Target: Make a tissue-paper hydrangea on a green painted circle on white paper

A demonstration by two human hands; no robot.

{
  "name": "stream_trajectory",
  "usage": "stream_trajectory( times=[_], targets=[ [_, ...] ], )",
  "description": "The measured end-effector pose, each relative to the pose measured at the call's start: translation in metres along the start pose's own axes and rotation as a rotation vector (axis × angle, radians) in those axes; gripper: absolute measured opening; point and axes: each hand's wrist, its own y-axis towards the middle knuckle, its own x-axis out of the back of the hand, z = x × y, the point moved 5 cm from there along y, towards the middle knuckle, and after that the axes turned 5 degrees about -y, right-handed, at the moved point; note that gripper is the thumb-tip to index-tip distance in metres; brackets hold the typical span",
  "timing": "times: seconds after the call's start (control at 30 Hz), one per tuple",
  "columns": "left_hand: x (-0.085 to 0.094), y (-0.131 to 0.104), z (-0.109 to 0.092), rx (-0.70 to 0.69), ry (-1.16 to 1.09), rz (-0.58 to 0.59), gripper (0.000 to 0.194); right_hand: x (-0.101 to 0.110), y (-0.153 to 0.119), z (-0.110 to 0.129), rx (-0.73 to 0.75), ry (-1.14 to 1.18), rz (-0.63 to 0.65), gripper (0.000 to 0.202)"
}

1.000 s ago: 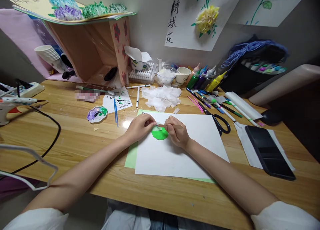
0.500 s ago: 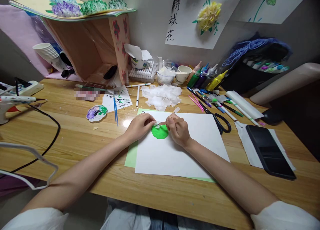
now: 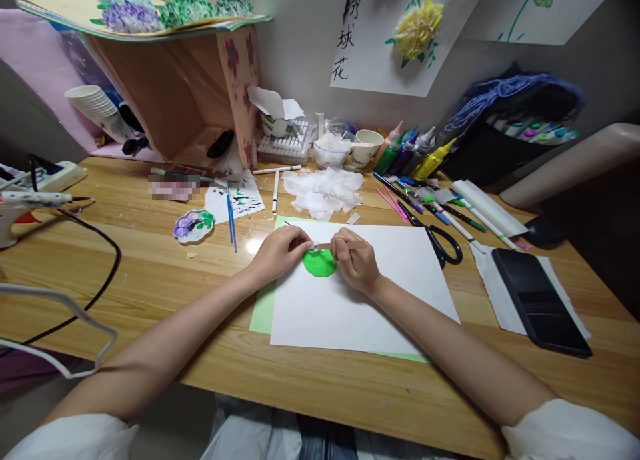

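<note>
Right hand (image 3: 357, 263): I clamped the stick (image 3: 327, 246) | left hand (image 3: 281, 251): fingertips at tissue (image 3: 313, 248), pinch I couldn't tell | green disc (image 3: 320, 264) lay on paper (image 3: 360, 320)

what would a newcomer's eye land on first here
Likely the bright green round patch on the white paper sheet, between the left hand and the right hand, which grips a flat brown stick. Then the ruffled yellow flower on a white sheet on the wall, and the fluffy blue, purple and green flowers atop the pinkish box at upper left.
</note>
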Motion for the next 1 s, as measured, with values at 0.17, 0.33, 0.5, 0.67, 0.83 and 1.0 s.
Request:
stream_trajectory(
  times=[0.17,0.33,0.5,0.67,0.83,1.0],
  targets=[
    [-0.0005,-0.0003,-0.0001,-0.002,0.015,0.005,0.017,-0.0002,0.0016,-0.0013,-0.038,-0.016,-0.003,0.027],
    [-0.0006,-0.0003,0.0000,-0.007,0.020,0.004,0.015,0.0000,0.0017,-0.0029,-0.059,0.012,-0.009,0.029],
    [-0.0001,-0.0001,-0.0006,-0.011,0.023,0.002,0.015,0.0045,-0.0018,-0.0050,-0.067,0.071,-0.077,0.030],
    [-0.0003,-0.0004,-0.0004,-0.010,0.021,0.002,0.015,0.0021,-0.0013,-0.0041,-0.052,0.045,-0.025,0.030],
    [-0.0009,-0.0008,0.0007,-0.008,0.023,0.004,0.016,0.0011,0.0017,-0.0034,-0.073,0.049,-0.031,0.031],
    [-0.0008,-0.0007,0.0012,-0.008,0.025,0.004,0.017,0.0010,0.0018,-0.0038,-0.112,0.053,-0.047,0.033]
  ],
)
